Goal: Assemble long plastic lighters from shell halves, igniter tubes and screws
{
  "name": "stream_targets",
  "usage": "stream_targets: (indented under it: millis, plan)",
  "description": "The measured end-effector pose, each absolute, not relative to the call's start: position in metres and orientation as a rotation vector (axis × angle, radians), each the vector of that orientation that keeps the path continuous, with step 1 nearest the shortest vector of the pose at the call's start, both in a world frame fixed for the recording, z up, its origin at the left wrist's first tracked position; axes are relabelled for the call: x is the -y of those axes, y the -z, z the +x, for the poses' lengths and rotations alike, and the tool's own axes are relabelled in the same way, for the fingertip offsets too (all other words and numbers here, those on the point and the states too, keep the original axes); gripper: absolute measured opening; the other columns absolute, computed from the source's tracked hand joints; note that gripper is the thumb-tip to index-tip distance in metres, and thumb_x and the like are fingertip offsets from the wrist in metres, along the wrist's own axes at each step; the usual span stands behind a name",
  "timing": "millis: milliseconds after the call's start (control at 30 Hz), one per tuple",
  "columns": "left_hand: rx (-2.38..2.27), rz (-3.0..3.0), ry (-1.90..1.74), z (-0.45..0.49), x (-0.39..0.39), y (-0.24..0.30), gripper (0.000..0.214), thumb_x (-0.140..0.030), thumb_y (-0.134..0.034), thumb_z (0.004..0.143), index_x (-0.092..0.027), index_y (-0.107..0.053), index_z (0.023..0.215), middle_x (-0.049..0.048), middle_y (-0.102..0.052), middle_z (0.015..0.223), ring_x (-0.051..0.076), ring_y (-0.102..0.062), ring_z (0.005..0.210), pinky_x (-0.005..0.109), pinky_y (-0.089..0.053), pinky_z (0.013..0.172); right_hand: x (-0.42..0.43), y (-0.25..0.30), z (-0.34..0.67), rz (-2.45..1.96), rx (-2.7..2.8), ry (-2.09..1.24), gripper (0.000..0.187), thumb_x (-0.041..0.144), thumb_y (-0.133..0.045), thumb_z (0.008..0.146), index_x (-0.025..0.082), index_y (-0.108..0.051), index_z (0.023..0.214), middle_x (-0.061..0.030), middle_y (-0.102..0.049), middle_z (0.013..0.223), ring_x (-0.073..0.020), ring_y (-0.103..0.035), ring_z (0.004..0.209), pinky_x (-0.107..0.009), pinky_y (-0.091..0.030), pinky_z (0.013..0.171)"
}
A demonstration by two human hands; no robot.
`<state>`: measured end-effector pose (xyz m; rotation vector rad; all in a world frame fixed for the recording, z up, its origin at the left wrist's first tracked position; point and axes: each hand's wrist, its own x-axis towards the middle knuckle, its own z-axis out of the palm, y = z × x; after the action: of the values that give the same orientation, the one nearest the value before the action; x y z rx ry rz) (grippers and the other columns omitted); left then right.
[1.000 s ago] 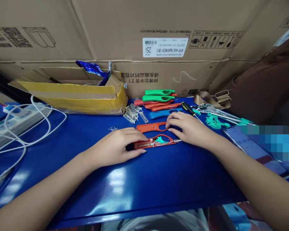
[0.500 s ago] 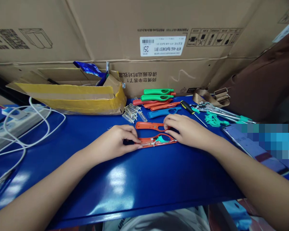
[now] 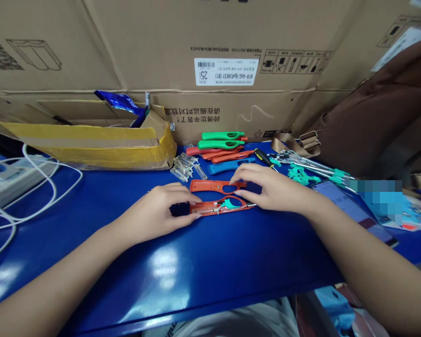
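Two orange lighter casing halves lie side by side on the blue table (image 3: 210,262). The nearer casing half (image 3: 205,206) holds a clear tube, a teal trigger piece (image 3: 228,203), white wires and a metal rod at its right end. My left hand (image 3: 161,208) grips its left end between thumb and fingers. The farther casing half (image 3: 210,186) looks bare inside. My right hand (image 3: 266,186) has its thumb and fingertips about the right end of that farther half, hiding part of it.
Behind are clear tubes (image 3: 187,167), a blue casing (image 3: 228,166), green casings (image 3: 221,144) and a screwdriver (image 3: 264,158). Teal pieces (image 3: 301,174), metal rods and a phone (image 3: 354,210) are right. A yellow-taped box (image 3: 126,145) and power strip (image 3: 17,182) stand left.
My right thumb and fingers have spread and shifted left along the farther casing half. My left thumb and fingers have moved slightly apart at the nearer half's end. The view has swung slightly right.
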<state>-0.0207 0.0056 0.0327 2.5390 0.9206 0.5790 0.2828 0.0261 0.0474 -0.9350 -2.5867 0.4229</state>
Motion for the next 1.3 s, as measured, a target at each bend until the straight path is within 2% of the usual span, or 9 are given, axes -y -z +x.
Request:
stream_targets:
  millis: [133,333,733,933,1067,1167,1300]
  plan:
    - [-0.857,2.57,-0.576,-0.018,-0.005,-0.029,0.02,-0.025,-0.069,0.093,-0.022,-0.073,0.112,0.005,-0.074,0.11,0.02,-0.067,0.103,0.034,-0.054,0.092,-0.019,-0.049,0.274,-0.821,2.632,-0.568,0.007,0.019,-0.063,0.096,0.02,-0.07,0.099,-0.0065,-0.068,0.107,-0.0198,-0.063,0.102,-0.034,-0.048,0.094]
    - [-0.828,2.54,-0.538,-0.015,-0.004,-0.025,0.017,-0.024,-0.064,0.097,-0.022,-0.071,0.112,0.0041,-0.073,0.11,0.018,-0.067,0.101,0.032,-0.054,0.091,-0.016,-0.039,0.264,-0.807,2.708,-0.577,0.007,0.017,-0.064,0.095,0.019,-0.071,0.094,-0.0038,-0.07,0.093,-0.0185,-0.063,0.09,-0.031,-0.048,0.081]
    - [-0.835,2.555,-0.535,-0.015,-0.003,-0.024,0.016,-0.023,-0.064,0.096,-0.022,-0.072,0.11,0.0048,-0.073,0.108,0.019,-0.067,0.1,0.032,-0.054,0.09,-0.011,-0.046,0.267,-0.895,2.66,-0.451,0.014,0.018,-0.06,0.096,0.019,-0.074,0.094,-0.0056,-0.071,0.095,-0.0198,-0.065,0.09,-0.033,-0.05,0.082]
    - [-0.881,2.587,-0.505,-0.016,-0.001,-0.026,0.02,-0.027,-0.064,0.096,-0.021,-0.07,0.115,0.006,-0.074,0.11,0.021,-0.068,0.101,0.034,-0.055,0.091,-0.024,-0.042,0.276,-1.095,2.676,-0.178,0.013,0.02,-0.061,0.095,0.019,-0.071,0.104,-0.0096,-0.068,0.106,-0.0258,-0.062,0.1,-0.04,-0.049,0.087]
    - [-0.926,2.595,-0.523,-0.016,-0.001,-0.027,0.028,-0.033,-0.067,0.094,-0.022,-0.068,0.12,0.0069,-0.074,0.113,0.022,-0.069,0.103,0.035,-0.057,0.09,-0.029,-0.036,0.278,-1.113,2.722,-0.198,0.007,0.02,-0.061,0.095,0.019,-0.068,0.096,-0.0088,-0.066,0.104,-0.0247,-0.061,0.096,-0.039,-0.048,0.084]
    - [-0.959,2.688,-0.631,-0.017,-0.001,-0.031,0.035,-0.037,-0.064,0.097,-0.022,-0.066,0.129,0.0096,-0.072,0.124,0.025,-0.067,0.112,0.041,-0.054,0.098,-0.028,-0.036,0.275,-1.119,2.604,-0.259,0.007,0.021,-0.056,0.098,0.019,-0.062,0.095,-0.0079,-0.065,0.102,-0.0226,-0.06,0.095,-0.036,-0.047,0.083]
    - [-1.04,2.813,-0.84,-0.02,-0.004,-0.033,0.038,-0.029,-0.061,0.099,-0.023,-0.063,0.136,0.0113,-0.067,0.136,0.028,-0.06,0.126,0.049,-0.046,0.109,-0.023,-0.04,0.271,-1.161,2.374,-0.409,0.005,0.023,-0.053,0.1,0.02,-0.057,0.098,-0.0048,-0.065,0.096,-0.0174,-0.059,0.081,-0.031,-0.047,0.073]
